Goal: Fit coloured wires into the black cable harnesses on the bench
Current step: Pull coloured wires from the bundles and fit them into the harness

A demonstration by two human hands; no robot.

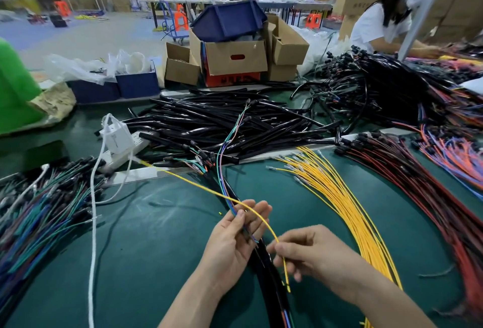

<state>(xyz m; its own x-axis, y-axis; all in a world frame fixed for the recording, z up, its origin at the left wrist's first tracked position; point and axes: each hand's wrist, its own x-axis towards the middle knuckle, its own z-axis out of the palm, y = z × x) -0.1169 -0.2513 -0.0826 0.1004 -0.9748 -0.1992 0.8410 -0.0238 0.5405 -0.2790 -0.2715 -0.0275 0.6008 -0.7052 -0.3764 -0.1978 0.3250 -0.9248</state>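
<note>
Black cable harnesses (222, 124) lie heaped across the far half of the green worktop (156, 249), and a fan of loose yellow wires (339, 197) is spread just to your right. The one harness (271, 283) you are working on runs down the mat between your forearms and passes under your left hand (232, 241). That hand's thumb and fingers are pinched on the blue and green leads (221, 171) coming out of the sleeve. Your right hand (311, 252) has its fingers (277, 248) clamped on a single yellow wire (209, 188). The wire arcs away to the left, and its near end hangs below your grip. I judge you are mid-step: one yellow wire is picked but not yet joined to the harness. Next, lay it alongside the held leads and feed its end into the sleeve mouth while you keep the leads taut. I cannot tell how open that mouth is, since your left hand covers it.
</note>
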